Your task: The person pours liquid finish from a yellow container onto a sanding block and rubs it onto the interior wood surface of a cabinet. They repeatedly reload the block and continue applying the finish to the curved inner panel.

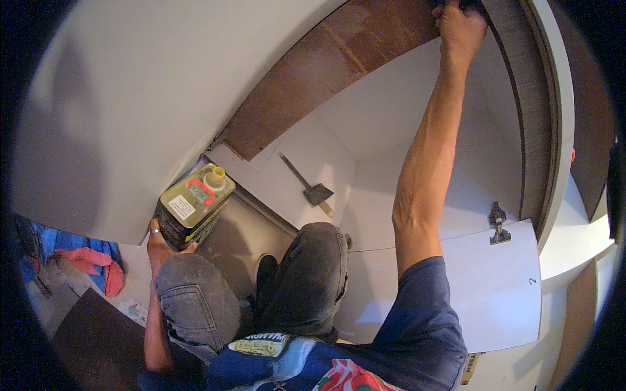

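My left hand (171,246) is wrapped round the lower side of a metal can (195,202) with a yellow spout and a red handle on top. The can stands upright beside my left knee. My right arm stretches up to the far right, where my right hand (462,29) is closed at the end of a long reddish-brown board (339,58). Something dark shows at its fingertips, cut off by the frame's edge, and I cannot make it out. On the white panel below the board lies a long-handled tool (317,194) with a dark, squarish head.
A white door panel (456,280) with a metal hinge (499,225) lies at the right. A curved grey-brown edge (521,85) rises beyond it. A large white panel (163,78) stands at the left, with blue and pink cloth (91,260) below it.
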Available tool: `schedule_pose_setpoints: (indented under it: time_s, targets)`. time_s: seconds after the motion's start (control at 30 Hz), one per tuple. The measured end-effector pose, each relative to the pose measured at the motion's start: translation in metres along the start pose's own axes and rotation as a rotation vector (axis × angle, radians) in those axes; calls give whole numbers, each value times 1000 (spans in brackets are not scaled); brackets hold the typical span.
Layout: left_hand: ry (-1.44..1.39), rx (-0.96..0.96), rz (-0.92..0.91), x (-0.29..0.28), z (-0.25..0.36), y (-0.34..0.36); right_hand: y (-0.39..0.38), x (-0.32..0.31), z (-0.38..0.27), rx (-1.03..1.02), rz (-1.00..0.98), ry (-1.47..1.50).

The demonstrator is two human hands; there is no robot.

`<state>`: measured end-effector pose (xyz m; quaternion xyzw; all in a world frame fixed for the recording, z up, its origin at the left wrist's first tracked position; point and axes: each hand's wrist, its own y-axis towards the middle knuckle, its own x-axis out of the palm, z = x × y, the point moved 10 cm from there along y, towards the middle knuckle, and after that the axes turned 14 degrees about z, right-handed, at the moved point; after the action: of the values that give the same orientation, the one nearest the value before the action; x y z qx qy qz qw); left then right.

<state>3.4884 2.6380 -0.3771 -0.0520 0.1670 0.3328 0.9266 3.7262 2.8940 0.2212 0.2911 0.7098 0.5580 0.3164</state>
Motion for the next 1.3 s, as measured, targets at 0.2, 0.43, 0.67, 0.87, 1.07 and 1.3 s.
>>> schedule_pose_setpoints:
  time_s: [0.2, 0.43, 0.67, 0.87, 1.07, 1.3]
  targets:
    - [73, 1, -10, -5, 6, -1, 0, -8, 8, -7, 122, 31]
    - [-11, -116, -27, -1, -3, -3, 1, -53, 53, 33, 243, 75]
    - [-68, 2, -1, 4, -8, -1, -14, -109, 65, 89, 269, -67]
    - [56, -24, 26, -4, -7, -1, -38, -81, 52, 110, 95, 68]
    - [23, 2, 50, -2, -3, -3, -2, -16, 17, -33, -22, -39]
    - [70, 53, 45, 0, -10, 0, 3, -6, -3, -121, 183, 17]
